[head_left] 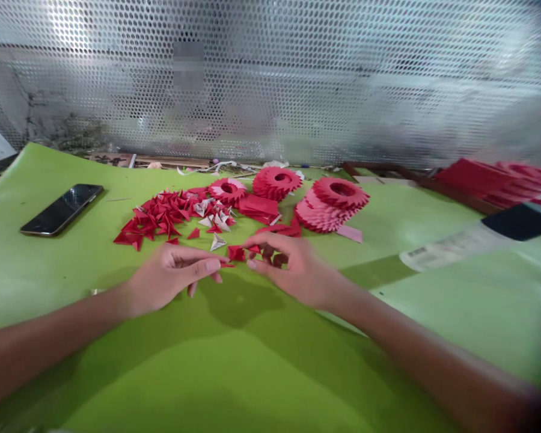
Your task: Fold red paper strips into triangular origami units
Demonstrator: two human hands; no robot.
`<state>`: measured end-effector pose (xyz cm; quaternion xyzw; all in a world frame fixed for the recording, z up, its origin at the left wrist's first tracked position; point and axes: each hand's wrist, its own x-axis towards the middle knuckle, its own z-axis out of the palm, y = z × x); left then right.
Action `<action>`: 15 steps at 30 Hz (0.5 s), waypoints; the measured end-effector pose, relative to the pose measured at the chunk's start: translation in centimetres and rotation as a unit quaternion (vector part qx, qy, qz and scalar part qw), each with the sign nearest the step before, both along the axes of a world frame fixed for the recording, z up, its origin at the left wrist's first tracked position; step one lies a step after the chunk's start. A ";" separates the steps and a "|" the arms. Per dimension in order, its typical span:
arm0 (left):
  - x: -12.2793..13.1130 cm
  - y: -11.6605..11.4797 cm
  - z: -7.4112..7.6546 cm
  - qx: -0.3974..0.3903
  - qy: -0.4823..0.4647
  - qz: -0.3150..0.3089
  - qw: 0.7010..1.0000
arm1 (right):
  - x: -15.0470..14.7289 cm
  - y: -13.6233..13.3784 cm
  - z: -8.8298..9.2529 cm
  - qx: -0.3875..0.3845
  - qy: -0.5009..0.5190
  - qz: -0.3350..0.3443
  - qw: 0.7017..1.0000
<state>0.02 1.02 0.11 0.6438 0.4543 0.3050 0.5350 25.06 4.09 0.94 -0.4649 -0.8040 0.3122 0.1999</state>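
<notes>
Small red folded paper triangles [237, 253] sit between the hands on the green surface [49, 282]. The right hand [293, 270] curves over them, and the left hand [171, 279] reaches in with loose fingers; whether either one grasps a triangle, I cannot tell. Beyond lie a heap of red triangles [162, 216], stacked red paper rings [331, 204] and a phone [62, 209].

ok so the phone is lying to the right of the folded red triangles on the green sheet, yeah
No, the head view shows the phone to the left of the folded red triangles, not the right, on the green sheet.
</notes>
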 end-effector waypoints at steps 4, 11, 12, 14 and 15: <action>-0.1 0.2 -0.2 -0.023 0.008 0.018 1.000 | 0.0 0.0 -0.2 0.019 0.025 0.007 0.999; -0.3 0.0 -0.6 -0.076 -0.056 0.001 0.996 | -0.2 -0.4 -0.1 0.070 0.039 0.052 0.995; -0.3 0.0 -0.6 -0.072 -0.054 -0.002 0.996 | -0.3 -0.6 0.0 0.082 0.044 0.064 0.994; -0.2 -0.2 -0.5 -0.056 -0.036 -0.001 0.998 | -0.6 -1.1 0.2 0.073 0.052 0.075 0.993; -0.2 -0.3 -0.5 -0.043 -0.019 0.004 0.999 | -0.9 -1.4 0.2 0.047 0.054 0.073 0.995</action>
